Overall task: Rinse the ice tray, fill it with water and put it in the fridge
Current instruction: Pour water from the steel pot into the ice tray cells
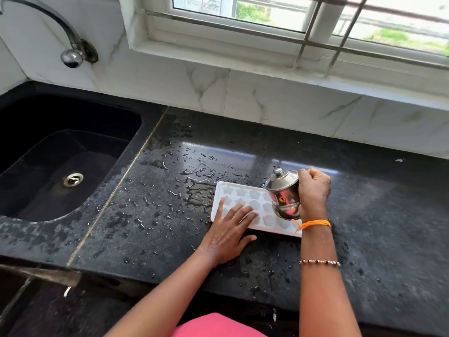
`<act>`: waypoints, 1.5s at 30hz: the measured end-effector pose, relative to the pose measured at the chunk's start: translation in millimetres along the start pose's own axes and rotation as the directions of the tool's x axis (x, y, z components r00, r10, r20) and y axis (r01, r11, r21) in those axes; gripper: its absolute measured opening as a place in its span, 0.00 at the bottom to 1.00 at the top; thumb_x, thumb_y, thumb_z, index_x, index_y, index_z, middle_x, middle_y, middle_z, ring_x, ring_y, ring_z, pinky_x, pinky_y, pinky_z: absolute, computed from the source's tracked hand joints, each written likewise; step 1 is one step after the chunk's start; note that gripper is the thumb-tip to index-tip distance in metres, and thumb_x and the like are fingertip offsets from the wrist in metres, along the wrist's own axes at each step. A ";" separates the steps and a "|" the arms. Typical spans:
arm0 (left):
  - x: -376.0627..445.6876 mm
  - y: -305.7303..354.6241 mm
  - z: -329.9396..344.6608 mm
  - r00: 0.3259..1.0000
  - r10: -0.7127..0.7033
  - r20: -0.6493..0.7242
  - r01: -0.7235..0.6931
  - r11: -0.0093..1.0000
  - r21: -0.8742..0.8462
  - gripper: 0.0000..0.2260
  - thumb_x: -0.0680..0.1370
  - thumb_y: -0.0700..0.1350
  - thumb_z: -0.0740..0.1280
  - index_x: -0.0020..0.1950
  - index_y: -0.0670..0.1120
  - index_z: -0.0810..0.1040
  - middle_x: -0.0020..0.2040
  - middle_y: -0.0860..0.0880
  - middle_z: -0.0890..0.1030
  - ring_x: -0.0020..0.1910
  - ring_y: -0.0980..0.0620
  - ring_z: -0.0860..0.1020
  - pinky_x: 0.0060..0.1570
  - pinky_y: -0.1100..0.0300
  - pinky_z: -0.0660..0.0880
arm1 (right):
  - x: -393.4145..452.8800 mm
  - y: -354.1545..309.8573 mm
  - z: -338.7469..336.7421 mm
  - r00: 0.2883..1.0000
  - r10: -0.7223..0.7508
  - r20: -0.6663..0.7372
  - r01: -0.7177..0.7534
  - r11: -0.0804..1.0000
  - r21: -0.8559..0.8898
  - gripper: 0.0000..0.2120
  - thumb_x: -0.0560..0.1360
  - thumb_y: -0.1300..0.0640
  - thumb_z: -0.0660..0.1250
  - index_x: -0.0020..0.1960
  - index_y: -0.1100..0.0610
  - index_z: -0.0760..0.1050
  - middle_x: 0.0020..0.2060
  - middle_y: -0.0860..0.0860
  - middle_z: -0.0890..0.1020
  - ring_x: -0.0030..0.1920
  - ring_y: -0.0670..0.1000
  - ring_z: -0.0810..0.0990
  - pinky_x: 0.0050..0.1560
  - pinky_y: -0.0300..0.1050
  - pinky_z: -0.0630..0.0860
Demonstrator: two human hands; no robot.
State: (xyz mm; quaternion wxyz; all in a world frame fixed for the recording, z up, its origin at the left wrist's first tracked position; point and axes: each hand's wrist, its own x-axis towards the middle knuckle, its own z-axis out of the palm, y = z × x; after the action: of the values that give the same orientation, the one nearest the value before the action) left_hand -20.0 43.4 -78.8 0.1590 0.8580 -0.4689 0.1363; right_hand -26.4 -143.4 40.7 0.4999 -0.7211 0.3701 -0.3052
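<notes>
The surface is black stone, wet w/ lots of drops, under a window. A dark sink sits at the far left, and a tap comes out of the wall above it.

The ice tray lies flat on the surface, right in front of the person. It's white w/ flower-shaped cups. Its long side runs left to right, a bit tilted, w/ the right end closer to the person.

The left hand lies flat on the near left part of the tray. Its fingers are straight and spread, pressing down on the tray, not curled round it. The thumb rests on the surface just beside the near edge.

The right hand is over the right end of the tray. Its fingers are curled tight round a small steel pot w/ a lid and knob. The pot tips to the left, toward the tray's cups. I can't see any water coming out, and can't tell if the cups hold water.

So prob. the filling step is on. The pot hangs over the right cups; the left cups are partly under the left hand. To fill those, the pot has to go left along the long side, and the left hand may need to slide off.
</notes>
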 end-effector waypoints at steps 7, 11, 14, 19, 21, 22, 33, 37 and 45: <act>1.8 -1.1 -0.4 1.000 -0.011 -0.016 0.011 1.000 0.013 0.21 0.77 0.57 0.56 0.65 0.50 0.72 0.63 0.50 0.76 0.64 0.47 0.74 0.67 0.36 0.50 | 2.6 -2.2 0.7 1.000 -0.020 0.006 0.020 0.997 -0.080 0.16 0.70 0.63 0.62 0.26 0.54 0.61 0.24 0.50 0.63 0.29 0.49 0.63 0.34 0.46 0.62; 2.2 -0.8 -0.1 1.000 -0.007 -0.018 0.007 1.000 0.008 0.20 0.77 0.57 0.57 0.65 0.50 0.72 0.63 0.50 0.76 0.63 0.47 0.74 0.67 0.36 0.51 | -0.1 -4.0 3.1 1.000 -0.021 0.018 0.023 0.993 -0.118 0.17 0.71 0.63 0.61 0.26 0.54 0.61 0.24 0.49 0.63 0.27 0.48 0.62 0.31 0.43 0.60; 1.5 -0.8 -0.7 1.000 -0.005 -0.028 0.005 1.000 -0.001 0.20 0.76 0.56 0.57 0.65 0.50 0.71 0.63 0.50 0.76 0.64 0.48 0.74 0.67 0.36 0.51 | -1.8 -5.5 5.6 0.999 -0.035 0.031 0.039 0.985 -0.168 0.16 0.72 0.62 0.62 0.27 0.55 0.63 0.24 0.49 0.64 0.28 0.47 0.63 0.31 0.42 0.61; 1.8 -0.4 -1.1 0.999 -0.003 -0.037 0.003 1.000 0.000 0.19 0.77 0.55 0.57 0.65 0.50 0.71 0.62 0.50 0.76 0.64 0.48 0.73 0.67 0.36 0.52 | -2.8 -8.0 7.8 0.998 -0.050 0.026 0.055 0.970 -0.236 0.11 0.73 0.61 0.62 0.32 0.59 0.71 0.27 0.52 0.70 0.33 0.51 0.70 0.36 0.46 0.69; 1.6 -0.6 -1.6 0.999 -0.005 -0.034 0.005 1.000 0.000 0.19 0.77 0.55 0.56 0.65 0.50 0.71 0.62 0.50 0.76 0.64 0.48 0.73 0.67 0.35 0.52 | -3.1 -9.0 7.9 0.999 -0.050 0.016 0.052 0.968 -0.245 0.10 0.73 0.60 0.62 0.33 0.59 0.72 0.30 0.55 0.73 0.35 0.53 0.72 0.38 0.50 0.74; 1.5 -0.7 -1.8 1.000 -0.006 -0.030 0.006 1.000 -0.001 0.19 0.77 0.55 0.56 0.65 0.50 0.72 0.62 0.50 0.76 0.64 0.48 0.73 0.67 0.35 0.52 | -3.2 -9.3 7.9 0.999 -0.050 0.014 0.052 0.967 -0.250 0.10 0.73 0.60 0.62 0.33 0.60 0.72 0.30 0.56 0.73 0.36 0.53 0.73 0.39 0.51 0.75; 1.5 -1.8 -2.2 1.000 -0.020 0.014 0.020 1.000 0.000 0.19 0.77 0.55 0.57 0.65 0.50 0.72 0.63 0.51 0.76 0.64 0.49 0.73 0.68 0.36 0.51 | -6.7 -11.7 8.1 0.997 -0.071 0.030 0.077 0.953 -0.295 0.11 0.73 0.61 0.61 0.32 0.59 0.70 0.29 0.55 0.71 0.36 0.54 0.72 0.40 0.51 0.74; 0.5 -3.7 -2.1 1.000 -0.015 -0.008 0.015 1.000 0.001 0.19 0.77 0.55 0.57 0.65 0.51 0.72 0.63 0.51 0.76 0.63 0.49 0.73 0.68 0.36 0.51 | -7.7 -13.8 8.8 0.997 -0.066 0.027 0.071 0.947 -0.314 0.12 0.72 0.61 0.61 0.30 0.59 0.68 0.30 0.57 0.71 0.36 0.55 0.70 0.37 0.48 0.67; 2.1 -2.3 0.7 0.999 -0.012 -0.031 0.012 1.000 -0.005 0.19 0.77 0.55 0.57 0.65 0.50 0.73 0.63 0.51 0.76 0.63 0.49 0.73 0.69 0.37 0.50 | -6.7 -11.8 6.9 0.997 -0.078 0.027 0.082 0.949 -0.303 0.14 0.71 0.61 0.61 0.28 0.57 0.65 0.29 0.57 0.70 0.34 0.55 0.68 0.36 0.49 0.67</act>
State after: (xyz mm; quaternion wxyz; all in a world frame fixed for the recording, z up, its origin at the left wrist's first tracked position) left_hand -16.8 42.7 -78.9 0.1694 0.8582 -0.4616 0.1476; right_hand -21.7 -131.8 49.3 0.3729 -0.8060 0.3794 -0.2594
